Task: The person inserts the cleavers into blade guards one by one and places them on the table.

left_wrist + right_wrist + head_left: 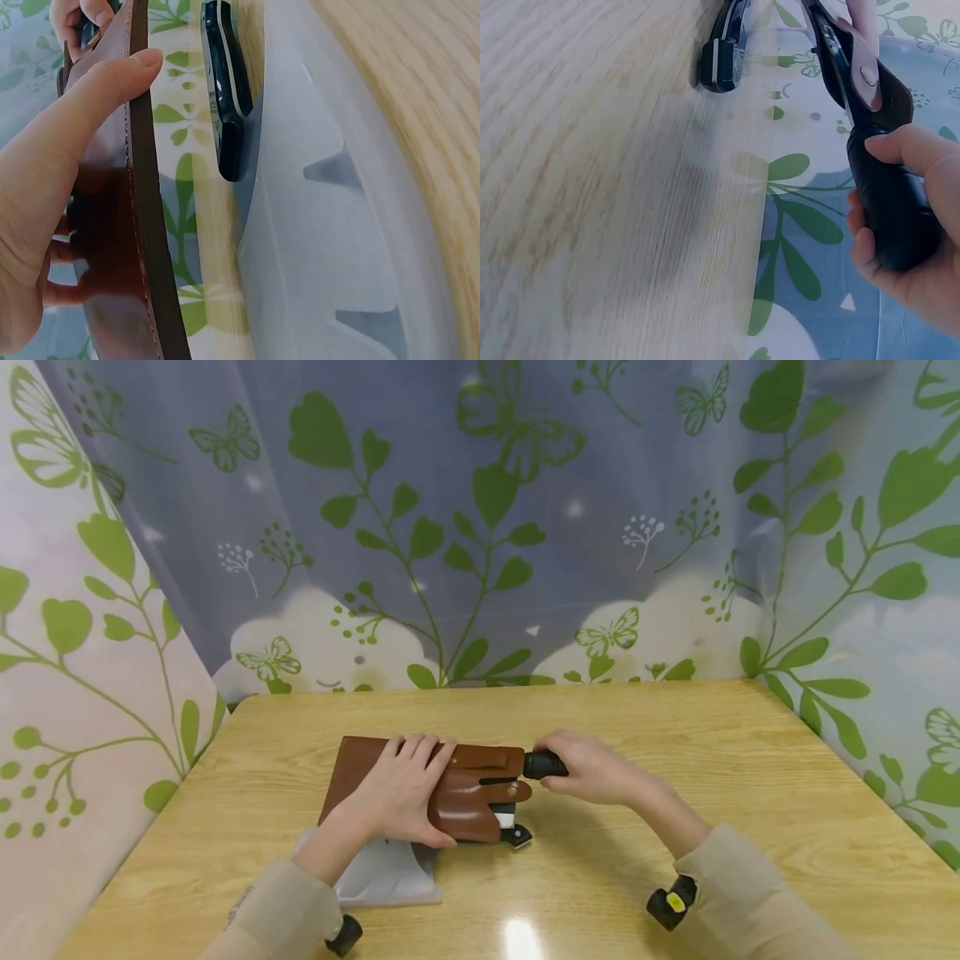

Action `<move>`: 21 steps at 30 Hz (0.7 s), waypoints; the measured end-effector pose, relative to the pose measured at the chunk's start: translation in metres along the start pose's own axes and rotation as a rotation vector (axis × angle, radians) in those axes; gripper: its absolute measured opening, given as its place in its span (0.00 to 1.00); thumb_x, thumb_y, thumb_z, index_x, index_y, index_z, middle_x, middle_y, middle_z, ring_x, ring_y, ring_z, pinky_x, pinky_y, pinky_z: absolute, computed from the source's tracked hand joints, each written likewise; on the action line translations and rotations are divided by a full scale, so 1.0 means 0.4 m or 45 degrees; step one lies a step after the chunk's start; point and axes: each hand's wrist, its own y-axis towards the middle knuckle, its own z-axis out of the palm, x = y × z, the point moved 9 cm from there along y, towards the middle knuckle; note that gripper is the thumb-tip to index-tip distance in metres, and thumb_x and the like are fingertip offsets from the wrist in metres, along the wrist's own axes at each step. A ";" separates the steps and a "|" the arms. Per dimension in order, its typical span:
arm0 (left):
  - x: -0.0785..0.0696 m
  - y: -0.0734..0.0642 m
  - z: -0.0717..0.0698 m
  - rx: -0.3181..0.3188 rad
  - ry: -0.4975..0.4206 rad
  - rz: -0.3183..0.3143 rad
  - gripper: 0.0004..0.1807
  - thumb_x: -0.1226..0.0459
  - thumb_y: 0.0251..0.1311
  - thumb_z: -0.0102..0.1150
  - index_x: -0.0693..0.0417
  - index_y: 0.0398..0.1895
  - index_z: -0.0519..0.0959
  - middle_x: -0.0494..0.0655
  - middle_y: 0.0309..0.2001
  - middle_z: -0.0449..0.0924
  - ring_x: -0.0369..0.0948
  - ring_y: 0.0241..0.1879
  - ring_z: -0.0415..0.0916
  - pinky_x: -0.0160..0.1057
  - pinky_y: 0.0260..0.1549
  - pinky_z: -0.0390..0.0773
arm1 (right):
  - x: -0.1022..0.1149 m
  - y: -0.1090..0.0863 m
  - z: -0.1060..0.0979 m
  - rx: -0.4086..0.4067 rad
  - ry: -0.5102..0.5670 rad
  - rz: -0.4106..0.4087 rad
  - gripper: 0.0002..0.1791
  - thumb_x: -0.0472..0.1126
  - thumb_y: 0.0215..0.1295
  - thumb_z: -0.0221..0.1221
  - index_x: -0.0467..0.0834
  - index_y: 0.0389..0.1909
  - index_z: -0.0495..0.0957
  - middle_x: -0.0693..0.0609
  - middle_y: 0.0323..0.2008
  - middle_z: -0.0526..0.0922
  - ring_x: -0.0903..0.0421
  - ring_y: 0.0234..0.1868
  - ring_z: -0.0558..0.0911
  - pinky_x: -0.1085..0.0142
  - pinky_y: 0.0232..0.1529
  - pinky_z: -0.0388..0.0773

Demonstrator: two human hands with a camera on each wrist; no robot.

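My left hand (408,789) grips a brown leather sheath (352,768), thumb on one side and fingers on the other. In the left wrist view, the sheath (139,225) is held above the table, its stitched edge showing. My right hand (588,768) is wrapped round a ridged black handle (545,765) at the sheath's right end; whatever is attached inside is hidden. The right wrist view shows the handle (889,195) beside a riveted strap (866,71). Under the sheath lies a knife with a black riveted handle (225,90), next to a translucent plastic sleeve (315,225).
A wood-grain table (637,893) carries everything. Curtains with green leaves and butterflies (420,527) stand along its back and sides. Black camera mounts (671,902) sit at both wrists, over beige sleeves (750,885).
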 end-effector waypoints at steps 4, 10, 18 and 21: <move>0.002 -0.003 0.000 0.009 0.008 -0.008 0.67 0.21 0.30 0.48 0.58 0.69 0.55 0.58 0.59 0.62 0.53 0.56 0.62 0.55 0.51 0.62 | -0.001 0.000 0.009 0.057 0.056 0.012 0.19 0.37 0.59 0.58 0.37 0.51 0.72 0.47 0.42 0.75 0.57 0.34 0.71 0.63 0.33 0.68; -0.007 -0.001 -0.002 -0.007 -0.013 0.005 0.67 0.22 0.29 0.50 0.59 0.68 0.56 0.59 0.58 0.63 0.53 0.56 0.62 0.55 0.51 0.62 | 0.000 -0.001 0.015 0.109 0.136 0.005 0.20 0.37 0.62 0.55 0.36 0.55 0.69 0.46 0.45 0.74 0.57 0.34 0.70 0.64 0.32 0.67; -0.022 0.010 -0.006 -0.008 -0.005 0.019 0.67 0.21 0.29 0.49 0.58 0.69 0.56 0.59 0.58 0.64 0.53 0.56 0.63 0.54 0.51 0.62 | 0.007 0.002 0.016 0.111 0.140 -0.011 0.22 0.38 0.63 0.54 0.34 0.57 0.68 0.45 0.46 0.74 0.58 0.31 0.69 0.66 0.28 0.66; -0.021 0.012 -0.007 -0.007 -0.006 0.015 0.67 0.22 0.29 0.49 0.58 0.69 0.56 0.59 0.58 0.64 0.53 0.56 0.63 0.54 0.51 0.63 | 0.008 0.005 0.016 0.110 0.153 -0.009 0.21 0.38 0.63 0.54 0.35 0.56 0.68 0.47 0.44 0.74 0.58 0.30 0.69 0.66 0.28 0.66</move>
